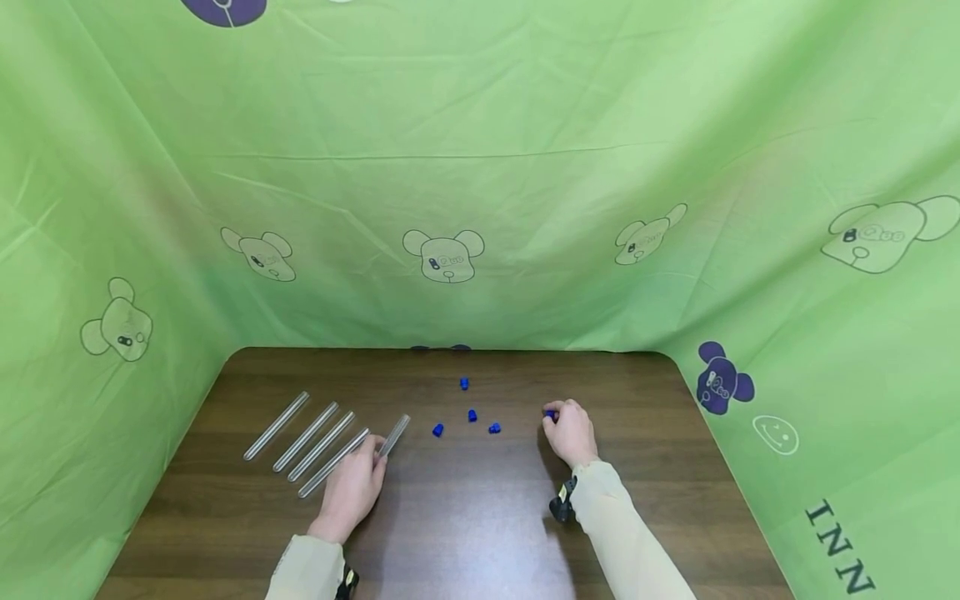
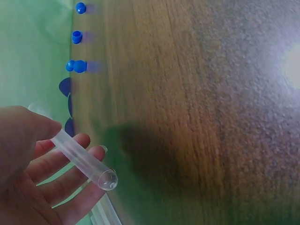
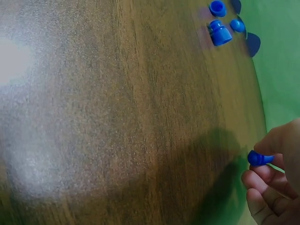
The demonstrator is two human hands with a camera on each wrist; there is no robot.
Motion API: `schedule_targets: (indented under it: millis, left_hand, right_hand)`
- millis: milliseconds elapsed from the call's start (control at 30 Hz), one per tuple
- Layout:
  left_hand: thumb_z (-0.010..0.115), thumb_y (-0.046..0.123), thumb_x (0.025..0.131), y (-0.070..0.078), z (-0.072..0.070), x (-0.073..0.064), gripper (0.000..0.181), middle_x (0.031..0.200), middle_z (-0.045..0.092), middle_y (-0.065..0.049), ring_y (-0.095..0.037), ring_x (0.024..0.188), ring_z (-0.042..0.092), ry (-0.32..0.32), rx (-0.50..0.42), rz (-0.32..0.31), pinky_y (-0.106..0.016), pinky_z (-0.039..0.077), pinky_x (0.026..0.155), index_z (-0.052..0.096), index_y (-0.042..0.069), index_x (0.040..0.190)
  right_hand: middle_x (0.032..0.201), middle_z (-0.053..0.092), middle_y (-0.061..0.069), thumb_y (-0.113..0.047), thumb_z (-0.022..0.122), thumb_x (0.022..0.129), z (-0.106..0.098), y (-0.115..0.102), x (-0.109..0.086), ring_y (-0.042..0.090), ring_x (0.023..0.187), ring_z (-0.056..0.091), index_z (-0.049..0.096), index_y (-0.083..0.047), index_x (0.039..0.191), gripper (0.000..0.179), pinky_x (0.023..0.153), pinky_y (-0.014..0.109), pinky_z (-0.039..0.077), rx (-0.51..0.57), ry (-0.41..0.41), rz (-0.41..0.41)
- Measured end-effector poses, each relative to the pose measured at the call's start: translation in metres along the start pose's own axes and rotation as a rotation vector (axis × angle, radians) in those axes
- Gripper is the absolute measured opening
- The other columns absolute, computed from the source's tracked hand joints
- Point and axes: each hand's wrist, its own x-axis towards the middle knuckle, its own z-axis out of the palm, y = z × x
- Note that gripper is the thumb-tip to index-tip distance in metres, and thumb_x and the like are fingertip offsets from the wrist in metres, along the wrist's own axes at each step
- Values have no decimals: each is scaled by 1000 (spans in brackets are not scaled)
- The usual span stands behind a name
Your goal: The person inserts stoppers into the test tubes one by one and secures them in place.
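My left hand holds a clear test tube between thumb and fingers. In the left wrist view its rounded closed end points out over the table; the thumb covers part of the other end. Just left of that hand, several more clear test tubes lie side by side at a slant. My right hand pinches a small blue stopper between thumb and fingertips, over the right part of the table. Between the hands, several loose blue stoppers are scattered on the wood.
Under everything is a dark wood-grain table with rounded far corners. Green cloth printed with bear heads hangs behind it and along both sides. A black wrist device sits at the right cuff, and a bright light glares on the tabletop.
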Motion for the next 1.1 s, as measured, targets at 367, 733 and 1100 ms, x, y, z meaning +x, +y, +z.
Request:
schedule_targets:
  millis: [367, 733, 1100]
  left_hand:
    - [71, 4, 92, 5, -1, 1, 28, 94, 72, -2, -27, 80, 70, -3, -1, 4, -44, 54, 61, 68, 8, 120]
    - [77, 5, 90, 10, 0, 5, 33, 94, 72, -3, -23, 81, 70, -13, -36, 28, -42, 54, 63, 68, 9, 122]
    - [76, 8, 91, 18, 4, 10, 34, 91, 75, -2, -22, 72, 70, -26, -74, 17, -37, 50, 54, 68, 12, 124]
  right_hand:
    - [91, 66, 12, -3, 69, 86, -3, -3, -2, 34, 88, 64, 76, 0, 106, 21, 79, 50, 51, 24, 36, -6]
    - [93, 68, 12, -4, 72, 90, -5, -9, -1, 31, 85, 65, 76, 0, 108, 19, 76, 48, 52, 61, 44, -6]
    - [88, 68, 9, -6, 72, 92, -8, -15, 0, 26, 80, 65, 76, 0, 110, 20, 74, 45, 52, 92, 60, -23]
